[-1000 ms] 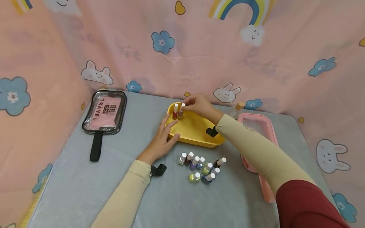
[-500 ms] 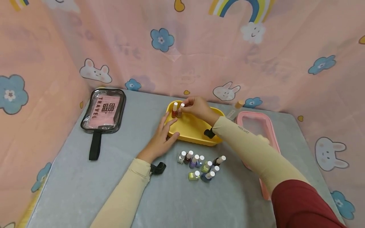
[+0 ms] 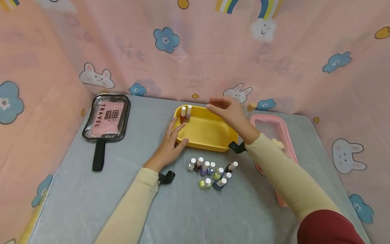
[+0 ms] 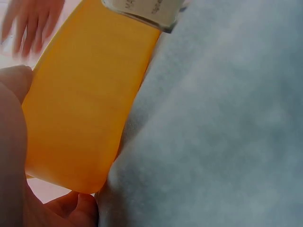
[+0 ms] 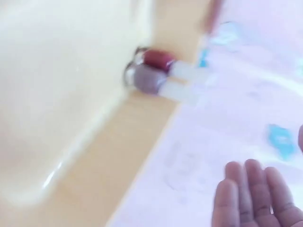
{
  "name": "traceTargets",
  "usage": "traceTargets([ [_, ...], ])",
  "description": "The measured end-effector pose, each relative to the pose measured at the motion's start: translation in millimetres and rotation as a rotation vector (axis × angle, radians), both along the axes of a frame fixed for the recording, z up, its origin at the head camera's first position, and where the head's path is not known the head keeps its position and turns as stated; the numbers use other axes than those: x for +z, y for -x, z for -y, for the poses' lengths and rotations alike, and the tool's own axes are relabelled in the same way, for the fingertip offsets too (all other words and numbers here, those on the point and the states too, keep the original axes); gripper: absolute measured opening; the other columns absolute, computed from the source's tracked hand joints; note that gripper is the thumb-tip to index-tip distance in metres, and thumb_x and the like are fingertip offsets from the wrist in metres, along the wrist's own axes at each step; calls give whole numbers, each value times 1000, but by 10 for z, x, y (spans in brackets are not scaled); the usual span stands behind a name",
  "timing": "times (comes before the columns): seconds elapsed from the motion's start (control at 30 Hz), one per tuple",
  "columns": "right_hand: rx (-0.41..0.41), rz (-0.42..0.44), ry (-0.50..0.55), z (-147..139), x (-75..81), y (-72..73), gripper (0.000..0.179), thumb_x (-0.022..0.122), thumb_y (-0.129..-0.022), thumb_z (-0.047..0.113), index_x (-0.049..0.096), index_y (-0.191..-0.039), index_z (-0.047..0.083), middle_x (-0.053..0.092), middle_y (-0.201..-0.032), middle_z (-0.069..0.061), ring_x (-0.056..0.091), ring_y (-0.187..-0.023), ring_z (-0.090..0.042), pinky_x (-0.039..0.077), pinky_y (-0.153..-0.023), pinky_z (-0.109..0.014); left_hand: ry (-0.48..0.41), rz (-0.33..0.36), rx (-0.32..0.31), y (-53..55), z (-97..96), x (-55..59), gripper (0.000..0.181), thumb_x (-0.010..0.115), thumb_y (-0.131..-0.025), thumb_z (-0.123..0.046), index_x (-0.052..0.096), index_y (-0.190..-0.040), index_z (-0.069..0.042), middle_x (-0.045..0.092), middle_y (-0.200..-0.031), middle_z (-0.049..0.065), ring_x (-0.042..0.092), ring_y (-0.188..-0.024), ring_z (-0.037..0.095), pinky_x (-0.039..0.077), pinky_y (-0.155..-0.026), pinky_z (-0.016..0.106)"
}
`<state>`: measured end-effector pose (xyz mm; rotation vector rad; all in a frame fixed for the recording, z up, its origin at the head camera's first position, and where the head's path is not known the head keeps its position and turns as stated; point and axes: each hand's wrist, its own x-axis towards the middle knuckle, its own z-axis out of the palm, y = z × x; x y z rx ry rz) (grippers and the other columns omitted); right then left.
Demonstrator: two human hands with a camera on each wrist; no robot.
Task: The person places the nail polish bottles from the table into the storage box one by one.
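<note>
My left hand [image 3: 166,149] rests against the left end of a yellow tray [image 3: 210,146], thumb and fingers spread at its wall; in the left wrist view the fingers touch the tray's side. Two nail polish bottles stand side by side in the tray's far left corner: a red nail polish bottle [image 3: 182,116] and a mauve nail polish bottle [image 3: 188,114], both white-capped. Above the tray's far right part, my right hand [image 3: 233,115] holds nothing, its fingers loosely extended; the right wrist view shows those fingers [image 5: 255,194] apart from the bottles.
Several white-capped nail polish bottles [image 3: 210,169] stand grouped before the tray, with a yellow-green bottle [image 3: 205,183] nearest me. A clear travel pouch [image 3: 106,118] lies at left. A pink-framed case [image 3: 287,135] and an orange-capped bottle [image 3: 251,107] are at right, partly behind my right arm.
My right hand has let go of the mauve nail polish bottle and moved right, away from it. The bottle stays beside the red one. My left hand keeps its place at the tray.
</note>
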<state>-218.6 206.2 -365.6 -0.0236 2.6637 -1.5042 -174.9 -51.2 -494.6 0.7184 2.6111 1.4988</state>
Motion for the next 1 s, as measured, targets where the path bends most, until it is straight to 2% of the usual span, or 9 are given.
traceTargets([
  [0.1, -35, 30, -21, -231, 49, -529, 57, 79, -96, 47, 69, -140, 12, 70, -134, -4, 65, -123, -23, 53, -105, -39, 1, 7, 9, -12, 8, -23, 65, 53, -111, -38, 30, -168, -18, -5, -178, 3, 11, -160, 35, 20, -124, 61],
  [0.23, -85, 34, -42, -488, -144, -1221, 53, 80, -96, 44, 71, -137, 10, 72, -132, -5, 67, -121, -24, 54, -95, -22, 0, 1, 3, -8, 3, -26, 65, 53, -111, -38, 29, -168, -16, -6, -178, 4, 10, -161, 34, 19, -124, 62],
  [0.3, -105, 40, -58, -561, -283, -1470, 51, 81, -96, 41, 72, -136, 9, 73, -131, -6, 67, -121, -25, 52, -92, -15, -2, -1, -4, -1, -3, -16, 66, 52, -111, -39, 28, -168, -16, -6, -178, 3, 9, -161, 35, 19, -124, 63],
  [0.37, -116, 42, -70, -598, -413, -1638, 51, 82, -95, 40, 73, -135, 9, 73, -131, -6, 67, -122, -26, 51, -93, -16, 0, -1, -5, 5, -5, -10, 66, 52, -111, -40, 27, -169, -17, -7, -178, 2, 8, -161, 34, 19, -124, 63],
  [0.43, -126, 51, -79, -609, -512, -1734, 52, 83, -94, 40, 73, -134, 9, 73, -132, -5, 66, -124, -25, 52, -98, -20, 0, -2, -2, 6, -4, -8, 67, 52, -111, -40, 27, -169, -18, -7, -178, 2, 8, -161, 34, 19, -123, 64],
  [0.53, -142, 42, -97, -609, -619, -1783, 51, 86, -92, 39, 75, -132, 10, 74, -129, -5, 67, -121, -24, 53, -100, -24, 2, -10, -4, 9, -3, -3, 67, 52, -111, -40, 26, -169, -17, -7, -178, 3, 8, -161, 34, 19, -124, 64],
  [0.73, -153, -20, -77, -571, -752, -1753, 42, 87, -91, 29, 78, -125, 6, 76, -119, -7, 71, -108, -15, 52, -90, -14, 1, -11, -11, 23, 6, -5, 67, 52, -111, -40, 27, -169, -17, -7, -177, 2, 7, -161, 32, 19, -125, 61],
  [0.93, -138, -130, -63, -524, -825, -1716, 26, 86, -92, 18, 80, -113, 4, 79, -104, -7, 72, -94, -7, 55, -85, -15, 2, -16, -5, 29, 11, -23, 68, 54, -111, -40, 26, -169, -17, -6, -178, 2, 7, -161, 32, 19, -125, 61],
  [1.0, -137, -161, -75, -518, -796, -1699, 22, 86, -92, 15, 79, -110, 4, 79, -99, -6, 72, -90, -6, 55, -81, -15, -2, -12, -9, 31, 11, -19, 69, 54, -110, -40, 27, -169, -16, -7, -178, 2, 7, -161, 32, 19, -125, 61],
])
